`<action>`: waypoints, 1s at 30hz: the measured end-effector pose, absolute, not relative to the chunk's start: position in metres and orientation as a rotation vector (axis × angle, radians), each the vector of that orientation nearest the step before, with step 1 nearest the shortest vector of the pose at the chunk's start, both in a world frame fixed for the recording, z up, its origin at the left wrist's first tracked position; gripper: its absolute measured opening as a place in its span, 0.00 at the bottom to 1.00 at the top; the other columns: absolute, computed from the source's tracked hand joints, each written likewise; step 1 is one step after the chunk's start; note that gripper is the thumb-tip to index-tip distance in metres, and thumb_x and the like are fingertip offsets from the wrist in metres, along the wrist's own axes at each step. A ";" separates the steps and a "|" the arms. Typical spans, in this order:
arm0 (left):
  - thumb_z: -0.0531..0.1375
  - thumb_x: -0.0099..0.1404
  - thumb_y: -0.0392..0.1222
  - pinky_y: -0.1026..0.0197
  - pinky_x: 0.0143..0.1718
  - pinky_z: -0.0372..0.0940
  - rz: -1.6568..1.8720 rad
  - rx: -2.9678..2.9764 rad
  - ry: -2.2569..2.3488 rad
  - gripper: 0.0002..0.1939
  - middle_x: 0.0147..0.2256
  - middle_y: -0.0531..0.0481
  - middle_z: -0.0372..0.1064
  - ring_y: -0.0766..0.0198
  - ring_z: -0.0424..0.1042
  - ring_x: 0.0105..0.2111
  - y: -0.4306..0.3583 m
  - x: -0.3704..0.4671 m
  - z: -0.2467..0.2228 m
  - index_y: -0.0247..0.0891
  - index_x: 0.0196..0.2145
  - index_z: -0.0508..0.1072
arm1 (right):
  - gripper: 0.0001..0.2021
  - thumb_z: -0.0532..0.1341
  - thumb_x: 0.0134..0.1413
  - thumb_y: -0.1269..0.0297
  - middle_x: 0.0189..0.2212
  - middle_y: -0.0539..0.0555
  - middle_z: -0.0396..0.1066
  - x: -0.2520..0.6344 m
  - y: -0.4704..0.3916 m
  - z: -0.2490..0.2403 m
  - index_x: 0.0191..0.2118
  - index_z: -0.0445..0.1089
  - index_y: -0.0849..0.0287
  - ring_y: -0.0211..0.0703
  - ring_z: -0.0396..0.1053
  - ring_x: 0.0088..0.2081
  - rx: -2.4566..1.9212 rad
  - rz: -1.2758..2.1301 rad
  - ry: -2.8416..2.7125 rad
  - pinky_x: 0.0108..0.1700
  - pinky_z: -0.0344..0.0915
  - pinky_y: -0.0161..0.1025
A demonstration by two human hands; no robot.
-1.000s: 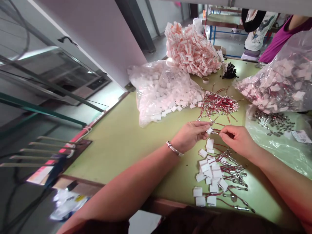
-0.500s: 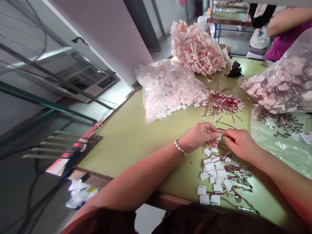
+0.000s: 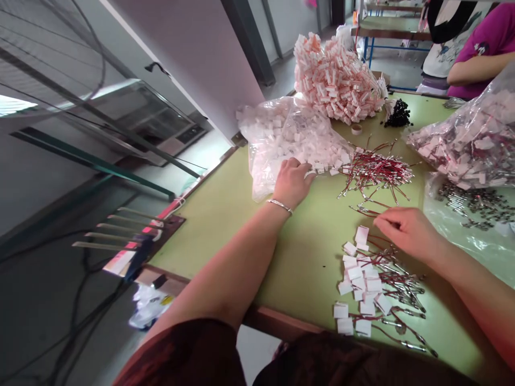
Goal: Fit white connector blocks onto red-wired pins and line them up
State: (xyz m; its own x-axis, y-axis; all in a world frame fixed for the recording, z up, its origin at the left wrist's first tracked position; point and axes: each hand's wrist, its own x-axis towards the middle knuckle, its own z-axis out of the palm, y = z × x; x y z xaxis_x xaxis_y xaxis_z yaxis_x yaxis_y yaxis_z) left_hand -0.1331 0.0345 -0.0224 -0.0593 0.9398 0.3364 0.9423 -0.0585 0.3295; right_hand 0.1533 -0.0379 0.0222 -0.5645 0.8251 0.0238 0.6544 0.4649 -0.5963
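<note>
Lying at six o'clock of the clear bag (image 3: 260, 183) of white plastic housings (image 3: 320, 168), the left hand (image 3: 292, 184) shows bent fingers; the right hand (image 3: 406, 229), fingers narrow, lies at five o'clock of the red wire leads (image 3: 380, 169). Whether either grips anything cannot be told.

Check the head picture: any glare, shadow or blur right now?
Head view: glare streaks the clear plastic sheet at right; shadow darkens the table beside the right forearm. Same head view: the floor at lower left is dark and soft.
</note>
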 end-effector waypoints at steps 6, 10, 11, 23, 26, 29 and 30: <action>0.56 0.63 0.38 0.50 0.52 0.58 -0.663 -2.179 -2.152 0.15 0.44 0.37 0.67 0.48 0.62 0.49 0.042 -0.127 -0.031 0.32 0.46 0.74 | 0.08 0.56 0.58 0.64 0.36 0.55 0.70 0.143 -0.016 -0.003 0.35 0.74 0.57 0.41 0.65 0.31 -1.517 0.223 -2.495 0.30 0.56 0.39; 0.55 0.61 0.34 0.52 0.50 0.60 -0.684 -2.206 -2.163 0.18 0.43 0.38 0.70 0.49 0.65 0.47 0.037 -0.127 -0.032 0.33 0.49 0.72 | 0.08 0.56 0.58 0.66 0.34 0.55 0.69 0.141 -0.015 -0.012 0.35 0.73 0.58 0.41 0.64 0.31 -1.548 0.161 -2.540 0.29 0.54 0.39; 0.55 0.61 0.33 0.53 0.49 0.61 -0.689 -2.216 -2.168 0.18 0.43 0.38 0.70 0.50 0.66 0.46 0.035 -0.127 -0.032 0.33 0.49 0.72 | 0.08 0.56 0.58 0.67 0.33 0.55 0.68 0.143 -0.014 -0.014 0.34 0.73 0.58 0.41 0.64 0.30 -1.531 0.177 -2.534 0.29 0.54 0.39; 0.65 0.52 0.36 0.60 0.37 0.66 -1.745 -2.161 -2.698 0.09 0.28 0.49 0.72 0.63 0.71 0.30 0.014 -0.122 -0.011 0.34 0.33 0.76 | 0.04 0.58 0.54 0.64 0.22 0.49 0.70 0.161 -0.024 0.015 0.31 0.68 0.56 0.37 0.62 0.22 -1.386 0.626 -2.199 0.26 0.57 0.37; 0.68 0.50 0.37 0.63 0.31 0.65 -2.435 -2.203 -2.822 0.11 0.26 0.50 0.72 0.68 0.70 0.26 0.001 -0.102 -0.005 0.32 0.32 0.74 | 0.05 0.58 0.54 0.62 0.20 0.47 0.69 0.156 -0.032 0.017 0.31 0.68 0.56 0.35 0.60 0.20 -1.361 0.770 -2.212 0.24 0.55 0.36; 0.68 0.51 0.35 0.67 0.27 0.62 -2.767 -2.229 -2.920 0.13 0.26 0.51 0.71 0.71 0.69 0.24 -0.012 -0.077 -0.003 0.33 0.36 0.75 | 0.07 0.58 0.55 0.61 0.22 0.48 0.70 0.150 -0.037 0.014 0.30 0.70 0.56 0.35 0.60 0.21 -1.304 0.753 -2.222 0.26 0.56 0.36; 0.68 0.52 0.33 0.68 0.27 0.61 -2.832 -2.223 -2.958 0.14 0.26 0.51 0.71 0.72 0.68 0.24 -0.016 -0.069 -0.003 0.33 0.39 0.75 | 0.07 0.58 0.55 0.62 0.23 0.48 0.70 0.149 -0.038 0.014 0.30 0.70 0.56 0.35 0.62 0.23 -1.278 0.726 -2.227 0.27 0.57 0.36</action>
State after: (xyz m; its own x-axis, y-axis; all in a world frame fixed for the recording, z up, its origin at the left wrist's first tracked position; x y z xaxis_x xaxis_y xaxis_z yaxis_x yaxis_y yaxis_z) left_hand -0.0693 -0.0162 -0.0029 0.1867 0.9259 -0.3285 -0.2882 0.3713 0.8826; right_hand 0.1488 -0.0376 0.0136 -0.4564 0.8795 0.1347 0.6313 0.4268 -0.6475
